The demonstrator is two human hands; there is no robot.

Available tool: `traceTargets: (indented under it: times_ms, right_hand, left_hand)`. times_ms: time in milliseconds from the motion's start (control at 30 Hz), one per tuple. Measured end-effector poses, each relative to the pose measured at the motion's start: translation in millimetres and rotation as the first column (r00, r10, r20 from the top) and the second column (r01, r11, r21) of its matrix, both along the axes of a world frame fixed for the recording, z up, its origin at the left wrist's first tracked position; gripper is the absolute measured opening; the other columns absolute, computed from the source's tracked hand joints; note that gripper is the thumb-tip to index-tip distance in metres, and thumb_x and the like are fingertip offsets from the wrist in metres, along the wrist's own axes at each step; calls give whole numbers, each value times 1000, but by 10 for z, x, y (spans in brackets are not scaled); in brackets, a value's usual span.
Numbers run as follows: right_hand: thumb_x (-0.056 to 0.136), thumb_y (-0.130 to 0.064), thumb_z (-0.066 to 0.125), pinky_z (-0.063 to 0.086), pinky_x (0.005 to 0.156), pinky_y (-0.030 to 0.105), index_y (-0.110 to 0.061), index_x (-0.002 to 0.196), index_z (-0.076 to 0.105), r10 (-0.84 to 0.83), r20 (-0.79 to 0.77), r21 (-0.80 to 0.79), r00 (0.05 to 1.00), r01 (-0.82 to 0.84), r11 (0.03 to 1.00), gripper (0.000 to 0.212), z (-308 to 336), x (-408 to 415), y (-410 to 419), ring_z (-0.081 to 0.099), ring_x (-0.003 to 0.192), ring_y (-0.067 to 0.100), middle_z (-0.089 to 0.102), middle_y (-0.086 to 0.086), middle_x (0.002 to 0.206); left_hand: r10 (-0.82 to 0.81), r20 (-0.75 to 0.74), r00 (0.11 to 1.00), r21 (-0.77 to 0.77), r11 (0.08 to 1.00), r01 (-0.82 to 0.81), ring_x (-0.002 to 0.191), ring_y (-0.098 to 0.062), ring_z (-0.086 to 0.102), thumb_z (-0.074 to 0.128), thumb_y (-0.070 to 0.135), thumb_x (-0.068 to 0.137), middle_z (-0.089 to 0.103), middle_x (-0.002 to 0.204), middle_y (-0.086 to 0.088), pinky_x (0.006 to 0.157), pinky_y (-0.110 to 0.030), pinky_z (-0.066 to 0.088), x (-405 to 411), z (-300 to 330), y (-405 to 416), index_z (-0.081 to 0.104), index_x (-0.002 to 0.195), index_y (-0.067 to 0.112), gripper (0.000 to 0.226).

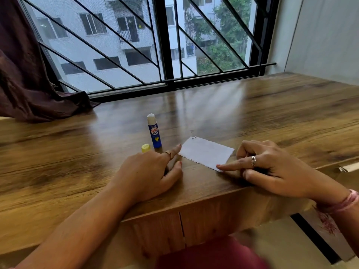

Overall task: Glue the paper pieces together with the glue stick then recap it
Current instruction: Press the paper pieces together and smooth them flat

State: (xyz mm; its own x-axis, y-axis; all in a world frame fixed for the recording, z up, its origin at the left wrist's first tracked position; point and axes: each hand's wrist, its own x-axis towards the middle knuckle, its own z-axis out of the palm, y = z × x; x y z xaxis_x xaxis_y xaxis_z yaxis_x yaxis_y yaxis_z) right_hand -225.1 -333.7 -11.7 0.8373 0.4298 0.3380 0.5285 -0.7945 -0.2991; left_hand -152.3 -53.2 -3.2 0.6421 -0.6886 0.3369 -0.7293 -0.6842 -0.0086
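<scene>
White paper point(206, 153) under both hands, seemingly

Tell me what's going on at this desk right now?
A person is pressing a white paper piece flat on the wooden desk. The left hand touches its left edge with a fingertip; the right hand presses an extended finger on its near right corner. The Fevi Stik glue stick stands upright and uncapped, its yellow cap beside it.

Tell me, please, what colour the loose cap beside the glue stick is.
Yellow: the cap stands on the table just left of the blue glue stick, clearest in the head view.
</scene>
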Motion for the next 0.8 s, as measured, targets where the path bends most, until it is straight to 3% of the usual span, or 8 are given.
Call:
traceTargets:
  times_ms: [67, 133, 200, 267, 333, 500, 800]
  right_hand:
    - [88, -41, 36, 38, 76, 31, -53, 126, 52, -26, -3, 90, 1000, 27, 996, 42, -20, 16, 3, 53, 81, 3, 50, -22, 86]
    - [87, -40, 34, 34, 71, 23, -44, 124, 56, -80, -6, 217, 997, 79, 973, 43, -34, 36, -3, 54, 74, 1, 51, -20, 81]
    - [86, -42, 32, 32, 72, 25, -40, 122, 58, -116, -3, 206, 993, 114, 972, 44, -43, 42, 3, 53, 73, -2, 50, -18, 75]
    - [87, -44, 30, 34, 76, 32, -45, 123, 56, -111, -19, 134, 994, 112, 985, 45, -32, 23, 23, 52, 78, -2, 52, -18, 77]
    - [87, -47, 29, 38, 80, 37, -52, 123, 53, -91, -45, 73, 995, 95, 993, 44, -3, -1, 35, 52, 82, -1, 53, -18, 83]
    - [87, -54, 22, 34, 91, 42, -58, 125, 45, -79, -80, -94, 994, 71, 993, 44, 40, -25, 60, 49, 88, 0, 45, -23, 87]
    - [87, -53, 13, 27, 94, 38, -51, 130, 46, -69, -61, -63, 996, 66, 996, 55, 21, -97, 254, 46, 94, 2, 46, -17, 90]
  left_hand:
    - [-81, -19, 997, -11, 997, 80, 45, -2, 45, 12, 60, 87, 44, 49, 8, 48, -19, 42, -26, 45, 1, 21, 146, 37, 65]
    - [-228, -60, 972, 37, 972, 230, 40, -1, 41, 24, 53, 90, 38, 45, 10, 45, -10, 30, -80, 105, -35, 30, 143, 35, 56]
    - [-357, -102, 929, 79, 928, 365, 40, -2, 41, 36, 44, 91, 37, 44, 11, 43, -10, 27, -132, 138, -53, 41, 138, 31, 49]
    - [-430, -136, 893, 55, 896, 440, 42, -4, 45, 45, 39, 89, 40, 45, 10, 42, -17, 37, -157, 149, -64, 47, 135, 28, 47]
    - [-452, -162, 877, 37, 886, 463, 42, -5, 45, 49, 38, 88, 40, 46, 10, 43, -22, 41, -177, 164, -81, 49, 134, 26, 48]
    - [-418, -180, 891, 27, 903, 429, 46, -9, 45, 40, 57, 89, 43, 48, 4, 47, -18, 33, -140, 162, -135, 40, 139, 32, 55]
    - [-393, -175, 903, 53, 912, 407, 45, -10, 45, 28, 66, 89, 43, 47, 1, 47, -19, 31, -116, 129, -128, 40, 138, 37, 58]
